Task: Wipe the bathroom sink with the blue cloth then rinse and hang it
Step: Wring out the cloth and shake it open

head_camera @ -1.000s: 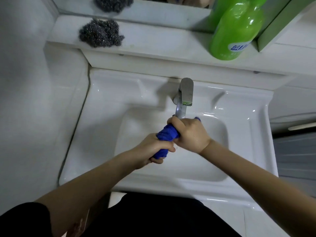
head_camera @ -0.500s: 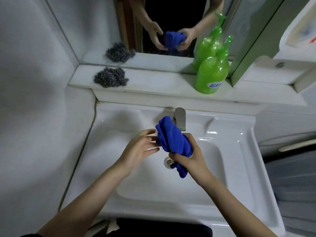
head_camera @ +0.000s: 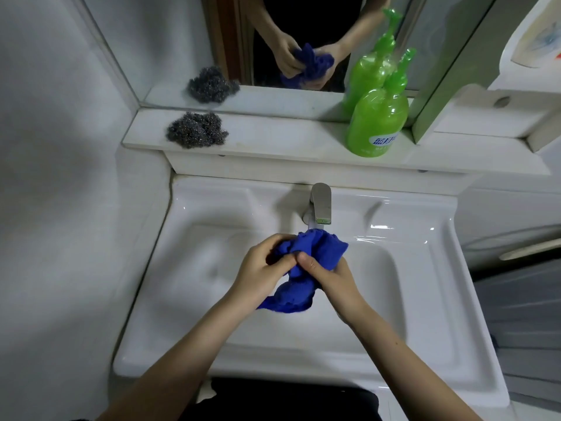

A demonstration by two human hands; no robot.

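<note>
The blue cloth (head_camera: 306, 262) is bunched up over the basin of the white sink (head_camera: 425, 299), just below the spout of the metal tap (head_camera: 321, 203). My left hand (head_camera: 261, 271) grips its left side and my right hand (head_camera: 331, 278) grips its right side, thumbs meeting on top. A loose end of the cloth hangs down between my wrists. I cannot tell whether water is running from the tap.
A white shelf (head_camera: 273, 141) behind the sink carries a steel wool pad (head_camera: 195, 130) at the left and a green pump bottle (head_camera: 378, 120) at the right. A mirror (head_camera: 273, 41) above reflects my hands and the cloth. A white wall stands close on the left.
The tightly twisted cloth has come loose into a bunch. My left hand let go for a moment and now grips it again. The view has tilted up toward the mirror.
</note>
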